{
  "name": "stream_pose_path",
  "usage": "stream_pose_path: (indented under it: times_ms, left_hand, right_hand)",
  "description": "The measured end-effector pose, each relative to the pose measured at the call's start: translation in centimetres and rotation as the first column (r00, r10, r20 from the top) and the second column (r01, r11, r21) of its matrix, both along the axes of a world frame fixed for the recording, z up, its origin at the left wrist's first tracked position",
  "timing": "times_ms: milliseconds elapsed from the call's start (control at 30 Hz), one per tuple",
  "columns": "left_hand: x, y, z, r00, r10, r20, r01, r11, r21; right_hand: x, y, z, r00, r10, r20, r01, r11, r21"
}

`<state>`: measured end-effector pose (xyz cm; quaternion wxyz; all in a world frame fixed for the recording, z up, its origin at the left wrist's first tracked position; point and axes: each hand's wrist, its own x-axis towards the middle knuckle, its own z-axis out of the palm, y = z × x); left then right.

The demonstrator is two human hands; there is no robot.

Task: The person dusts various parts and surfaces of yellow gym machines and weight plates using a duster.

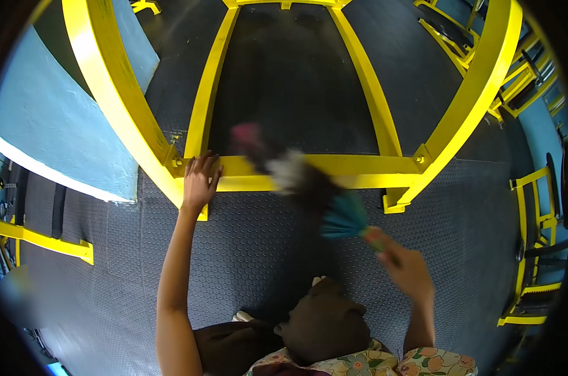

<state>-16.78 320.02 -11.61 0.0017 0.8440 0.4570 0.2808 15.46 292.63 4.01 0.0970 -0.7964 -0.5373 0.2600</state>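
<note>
A multicoloured duster, blurred by motion, lies across the view over a yellow crossbar. Its handle is in my right hand, whose fingers are wrapped round it. The duster's blue, dark, white and pink parts point up and left, over the bar. My left hand rests on the left end of the same crossbar with its fingers spread, close to the bolted joint with the upright.
Yellow uprights rise at both sides. Black textured matting covers the floor. A light blue wall stands at the left. More yellow gym frames are at the right, and a low yellow bar at the left.
</note>
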Motion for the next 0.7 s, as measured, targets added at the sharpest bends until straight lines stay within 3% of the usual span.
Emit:
stream_pose_path:
  times_ms: [67,100,167,233,300,367,433,500,567,633,700]
  left_hand:
    - [0.2,0.2,-0.3,1.0,-0.008,0.007,0.008,0.999,-0.044]
    - [0.2,0.3,-0.4,1.0,0.001,0.006,-0.001,0.999,-0.049]
    - [0.3,0.4,-0.6,1.0,0.005,-0.003,-0.006,0.998,-0.055]
    - [0.3,0.5,-0.6,1.0,0.01,-0.024,-0.011,1.0,-0.026]
    - [0.4,0.4,-0.7,0.999,0.011,-0.042,-0.012,1.0,-0.006]
    - [0.5,0.4,-0.9,0.999,0.007,-0.054,-0.007,1.0,0.002]
    - [-0.1,0.7,-1.6,0.998,0.01,-0.068,-0.009,1.0,0.01]
    - [-0.8,1.4,-3.3,0.981,0.067,-0.183,-0.053,0.996,0.078]
    - [-0.3,1.0,-2.7,0.984,0.059,-0.168,-0.032,0.987,0.158]
    - [0.6,0.6,-1.3,0.995,0.039,-0.087,-0.03,0.995,0.096]
    - [0.7,0.7,-1.1,0.995,0.048,-0.082,-0.038,0.992,0.117]
  right_hand:
    - [4.1,-3.9,0.5,0.994,-0.104,0.032,0.094,0.972,0.215]
    - [5.1,-4.9,1.1,0.993,-0.113,0.043,0.102,0.973,0.208]
    - [5.5,-6.1,2.7,0.926,-0.309,0.218,0.243,0.928,0.282]
    - [3.9,-5.3,3.4,0.887,-0.391,0.247,0.336,0.911,0.239]
    - [1.2,-3.9,3.6,0.912,-0.3,0.278,0.297,0.953,0.057]
    - [-1.3,-2.7,2.0,0.979,-0.092,0.18,0.071,0.99,0.124]
    - [-4.0,-1.1,1.8,0.994,0.104,0.04,-0.105,0.993,0.046]
    - [-4.8,-0.6,2.3,0.992,0.124,-0.012,-0.124,0.992,0.037]
    - [-4.2,-1.2,2.6,0.987,0.145,-0.064,-0.144,0.989,0.024]
    - [-0.7,-3.3,2.9,0.996,-0.034,0.084,0.031,0.999,0.035]
    - [1.6,-5.6,4.1,0.962,-0.247,0.117,0.245,0.969,0.034]
